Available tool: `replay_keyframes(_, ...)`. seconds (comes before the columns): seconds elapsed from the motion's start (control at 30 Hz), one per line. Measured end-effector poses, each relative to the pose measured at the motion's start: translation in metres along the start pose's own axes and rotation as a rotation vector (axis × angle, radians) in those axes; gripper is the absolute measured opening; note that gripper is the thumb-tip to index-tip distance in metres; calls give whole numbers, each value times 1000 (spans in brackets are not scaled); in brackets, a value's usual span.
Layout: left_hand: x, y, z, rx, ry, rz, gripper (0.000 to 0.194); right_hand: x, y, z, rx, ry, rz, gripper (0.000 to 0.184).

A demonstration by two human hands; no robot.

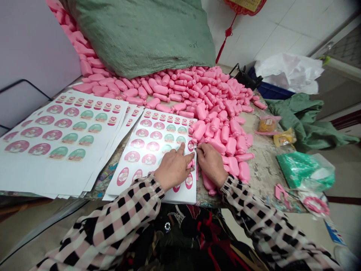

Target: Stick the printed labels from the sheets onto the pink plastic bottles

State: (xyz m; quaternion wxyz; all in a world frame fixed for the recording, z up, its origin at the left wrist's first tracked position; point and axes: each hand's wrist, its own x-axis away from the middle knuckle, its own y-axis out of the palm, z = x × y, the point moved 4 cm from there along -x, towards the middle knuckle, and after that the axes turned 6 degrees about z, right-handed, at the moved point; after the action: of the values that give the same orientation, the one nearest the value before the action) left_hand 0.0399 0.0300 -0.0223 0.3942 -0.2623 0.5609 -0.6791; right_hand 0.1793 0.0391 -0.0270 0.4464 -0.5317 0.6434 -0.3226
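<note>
My left hand (173, 167) rests on a white sticker sheet (158, 150) printed with pink and green oval labels, its fingers curled around a small pink bottle (191, 164) and the forefinger stretched forward. My right hand (210, 162) lies just right of it at the sheet's edge, fingers bent and pinching at the same bottle or a label; what the fingertips hold is hidden. A heap of pink plastic bottles (214, 113) spreads across the table behind and to the right of both hands.
A stack of more sticker sheets (56, 143) lies to the left. A big green woven sack (141, 34) lies at the back on the bottles. Snack packets (267, 125), a green cloth (304, 120), a green plastic bag (304, 173) and a white bag (290, 71) sit at the right.
</note>
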Motion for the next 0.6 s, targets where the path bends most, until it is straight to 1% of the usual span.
replay_keyframes(0.2, 0, 0, 0, 13, -18, -34, 48, -5, -1, 1, -42, 29, -56, 19)
replay_keyframes(0.3, 0, -1, 0, 24, -29, -43, 48, -8, -4, -1, -19, 69, -50, 22)
replay_keyframes(0.47, 1, -4, 0, 44, -20, -28, 46, -10, -5, -2, -28, 173, -1, 21)
replay_keyframes(0.6, 1, -4, 0, 64, -27, -30, 46, -12, -3, 3, -151, 279, 3, 22)
